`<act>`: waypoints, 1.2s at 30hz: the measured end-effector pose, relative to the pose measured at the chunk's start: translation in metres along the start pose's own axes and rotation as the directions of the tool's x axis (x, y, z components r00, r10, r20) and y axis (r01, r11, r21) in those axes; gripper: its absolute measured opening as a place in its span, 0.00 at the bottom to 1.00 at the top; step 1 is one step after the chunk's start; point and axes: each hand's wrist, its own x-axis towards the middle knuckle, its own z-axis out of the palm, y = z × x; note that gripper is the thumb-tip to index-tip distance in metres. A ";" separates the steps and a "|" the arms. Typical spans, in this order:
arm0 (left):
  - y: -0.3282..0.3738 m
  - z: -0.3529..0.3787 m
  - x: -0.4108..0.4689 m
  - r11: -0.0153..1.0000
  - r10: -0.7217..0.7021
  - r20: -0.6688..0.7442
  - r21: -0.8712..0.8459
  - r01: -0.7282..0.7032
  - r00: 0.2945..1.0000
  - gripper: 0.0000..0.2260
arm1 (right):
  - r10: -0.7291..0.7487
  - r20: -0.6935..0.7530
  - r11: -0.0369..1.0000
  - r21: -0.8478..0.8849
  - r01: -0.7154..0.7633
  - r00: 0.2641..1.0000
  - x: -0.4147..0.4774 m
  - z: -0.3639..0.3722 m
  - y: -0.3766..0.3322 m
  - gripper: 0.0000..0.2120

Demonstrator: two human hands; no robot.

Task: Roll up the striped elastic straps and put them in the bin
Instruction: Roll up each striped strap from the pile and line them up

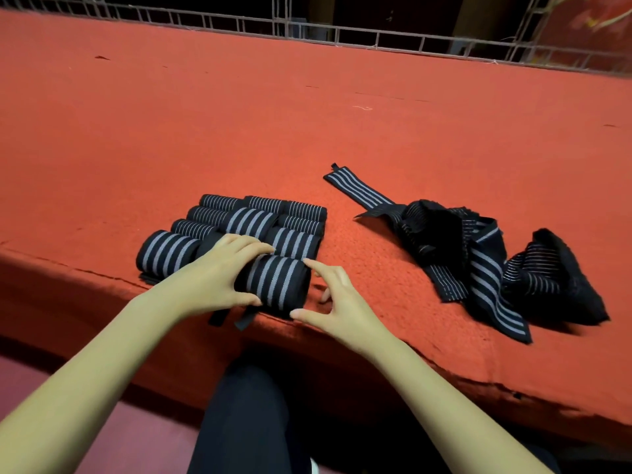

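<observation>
Item 1: held roll [277, 285], one. Black ribbed elastic with four pale grey stripes, wound into a stubby cylinder. It lies at the near edge of the surface [307, 114], at 6 o'clock of the other rolls. The left hand [219, 278] grips its left end, fingers [246, 246] curved over the top and thumb on the near side. The right hand [338, 302] pinches its right end, index tip on the far side and thumb tip on the near side, with the other fingers bent down toward the felt.

Item 2: finished rolls [236, 220]. Same striped elastic, packed side by side in rows and touching one another. Nine show plainly; a tenth is part-hidden under the left hand.

Item 3: black tabs [217, 318], two. Flat webbing ends hanging over the near edge below the held roll.

Item 4: loose straps [485, 268]. A crumpled, overlapping heap at 3 o'clock of the held roll, apart from it; the number cannot be told. One flat strap [359, 189] runs out from the heap toward 10 o'clock and ends in a small loop.

Surface: red felt-like covering, fuzzy, frayed along the near edge.

Room: a pale metal grille [342, 32] at 12 o'clock with darkness behind it, a maroon floor [136, 432] at 7 o'clock, and one dark trouser leg [246, 422] at 6 o'clock.
</observation>
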 end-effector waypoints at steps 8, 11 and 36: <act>-0.007 0.004 0.000 0.999 0.026 -0.015 0.036 -0.026 1.000 0.32 | -0.016 -0.084 0.995 -0.095 0.008 0.996 0.012 0.008 -0.005 0.32; -0.007 0.005 0.002 0.999 0.027 -0.010 0.045 -0.026 1.000 0.33 | -0.007 -0.088 0.994 -0.114 -0.003 0.996 0.013 0.009 -0.004 0.32; 0.163 0.029 0.202 0.913 0.375 0.011 0.168 -0.372 0.927 0.20 | 0.080 -0.258 0.681 -0.692 -0.242 0.963 -0.035 -0.219 0.066 0.21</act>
